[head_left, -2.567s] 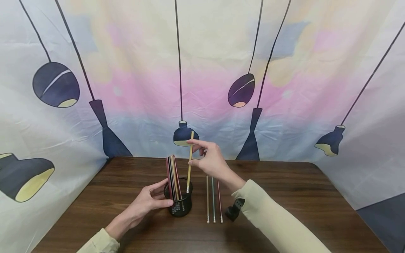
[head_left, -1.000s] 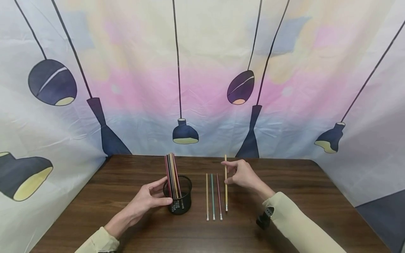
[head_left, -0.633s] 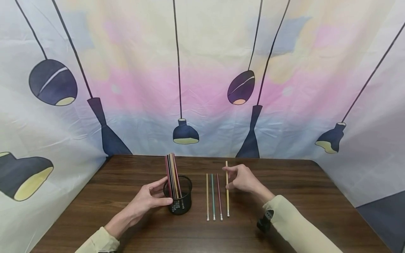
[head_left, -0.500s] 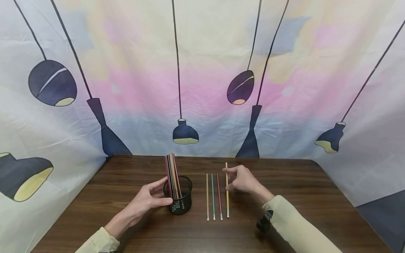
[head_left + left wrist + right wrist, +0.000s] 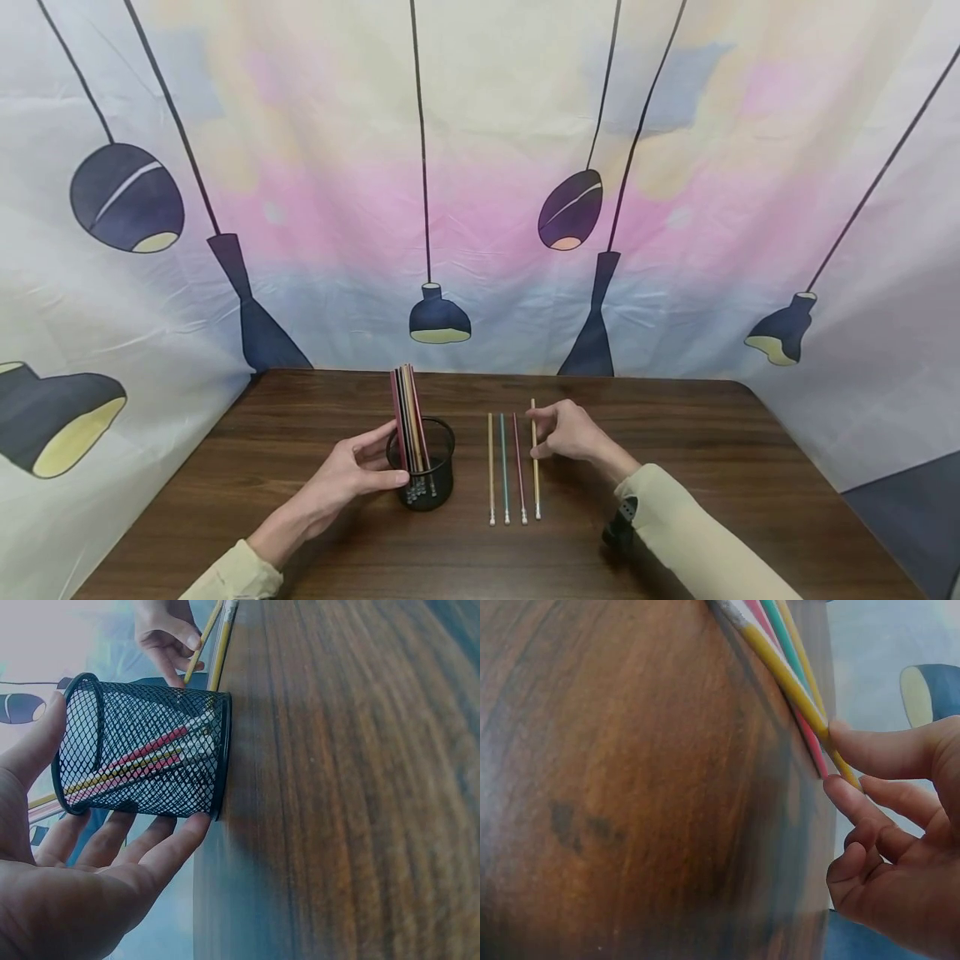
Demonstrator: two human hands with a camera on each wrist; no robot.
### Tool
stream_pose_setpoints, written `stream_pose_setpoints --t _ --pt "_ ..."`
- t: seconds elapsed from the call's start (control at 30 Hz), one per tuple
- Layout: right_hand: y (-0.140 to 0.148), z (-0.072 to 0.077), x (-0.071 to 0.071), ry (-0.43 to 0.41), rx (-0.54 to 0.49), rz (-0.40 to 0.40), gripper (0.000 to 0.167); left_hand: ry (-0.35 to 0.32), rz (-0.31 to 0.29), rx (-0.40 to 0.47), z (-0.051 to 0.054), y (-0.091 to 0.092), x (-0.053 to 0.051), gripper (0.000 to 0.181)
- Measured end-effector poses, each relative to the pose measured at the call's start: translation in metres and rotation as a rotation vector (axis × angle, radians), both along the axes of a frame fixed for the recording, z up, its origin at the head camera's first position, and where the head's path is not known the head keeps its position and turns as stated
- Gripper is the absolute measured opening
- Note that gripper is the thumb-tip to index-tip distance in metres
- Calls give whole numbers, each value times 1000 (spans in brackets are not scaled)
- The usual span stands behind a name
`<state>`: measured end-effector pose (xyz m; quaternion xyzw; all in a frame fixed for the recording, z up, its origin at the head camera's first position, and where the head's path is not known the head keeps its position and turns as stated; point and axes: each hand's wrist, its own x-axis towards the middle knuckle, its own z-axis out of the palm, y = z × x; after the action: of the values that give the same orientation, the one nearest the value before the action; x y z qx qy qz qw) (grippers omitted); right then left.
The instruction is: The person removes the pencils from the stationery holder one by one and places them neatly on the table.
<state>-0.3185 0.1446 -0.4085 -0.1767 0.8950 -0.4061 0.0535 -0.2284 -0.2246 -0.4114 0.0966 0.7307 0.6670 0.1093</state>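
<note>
My left hand (image 5: 341, 475) holds a black mesh pencil cup (image 5: 442, 483) at its side, thumb near the rim and fingers round the wall. Several pencils (image 5: 408, 417) lean left in the cup, with their eraser ends at the bottom. My right hand (image 5: 573, 432) pinches a yellow pencil (image 5: 780, 671) between thumb and fingers, its eraser end towards me. To the left of that pencil lie a red pencil (image 5: 519, 467), a teal pencil (image 5: 504, 467) and a tan-yellow pencil (image 5: 491, 467), side by side with erasers towards me.
Everything is on a dark wood table (image 5: 337, 550). A cloth backdrop (image 5: 495, 125) printed with hanging lamps rises behind the table and along its sides. On the right wrist is a black strapped device (image 5: 621, 525).
My right hand has carried the yellow pencil from over the cup to the right of the row, lowered it and shifted it slightly left. The left hand stays on the cup.
</note>
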Motion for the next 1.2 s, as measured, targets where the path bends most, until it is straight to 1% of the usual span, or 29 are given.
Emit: stream_pose_setpoints --t 0.07,0.27,0.47,0.63,0.97,1.2 --pt "0 -1 0 6 18 3 57 1 0 -1 0 0 0 89" --pt "-2 -4 -3 3 62 2 53 3 -11 4 1 0 -1 89" --pt "-5 -4 -4 -18 91 -4 54 -2 -11 -5 2 0 -1 89" --pt "-8 -3 -5 -12 107 -3 52 -6 -10 -7 2 0 -1 89" --pt "-9 -5 -7 -19 128 41 50 -6 -8 -15 2 0 0 88" --pt "-9 -6 -7 -11 143 50 48 -9 -4 -12 1 0 0 89"
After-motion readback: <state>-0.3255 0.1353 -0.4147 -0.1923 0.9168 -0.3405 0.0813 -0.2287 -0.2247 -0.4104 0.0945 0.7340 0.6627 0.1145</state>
